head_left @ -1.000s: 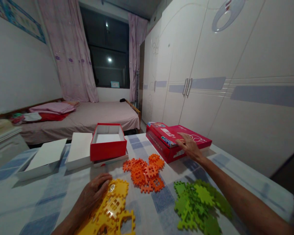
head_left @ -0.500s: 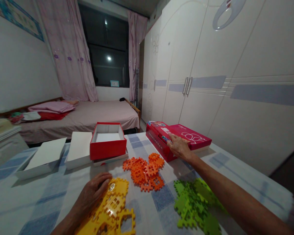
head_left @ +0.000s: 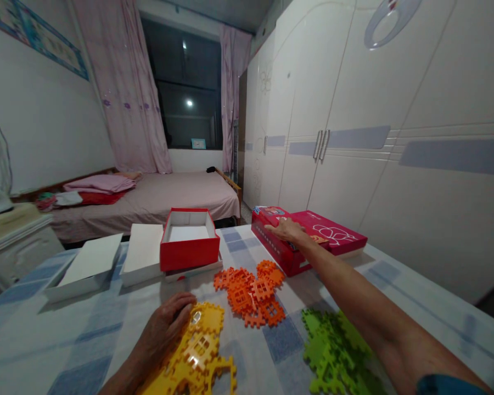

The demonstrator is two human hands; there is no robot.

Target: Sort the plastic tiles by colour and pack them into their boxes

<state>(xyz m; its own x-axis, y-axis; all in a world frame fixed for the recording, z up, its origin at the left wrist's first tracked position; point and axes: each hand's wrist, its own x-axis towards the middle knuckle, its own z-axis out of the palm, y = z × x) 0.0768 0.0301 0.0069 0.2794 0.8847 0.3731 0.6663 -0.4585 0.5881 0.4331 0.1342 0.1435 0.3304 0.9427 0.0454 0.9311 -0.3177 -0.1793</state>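
My left hand (head_left: 168, 318) rests on the table against the left side of the yellow interlocking plastic pieces (head_left: 201, 345), fingers loosely bent and gripping nothing that shows. Stretched forward, my right hand (head_left: 288, 230) lies on top of a red printed box (head_left: 271, 241), its fingers extended over the lid. Orange interlocking pieces (head_left: 251, 293) are heaped between the two hands. Under my right forearm sits a pile of green pieces (head_left: 333, 351), partly covered by the arm.
Behind the printed box lies a flatter crimson box (head_left: 340, 233). An open red box (head_left: 189, 253) stands at the back, with two white box parts (head_left: 142, 249) (head_left: 88, 260) to its left. Beyond the checked tablecloth (head_left: 90, 329) are a bed (head_left: 181, 189) and a white wardrobe (head_left: 354, 186).
My right hand has shifted slightly left and farther across the top of the red printed box. My left hand stays by the yellow pieces. The view has turned a little left.
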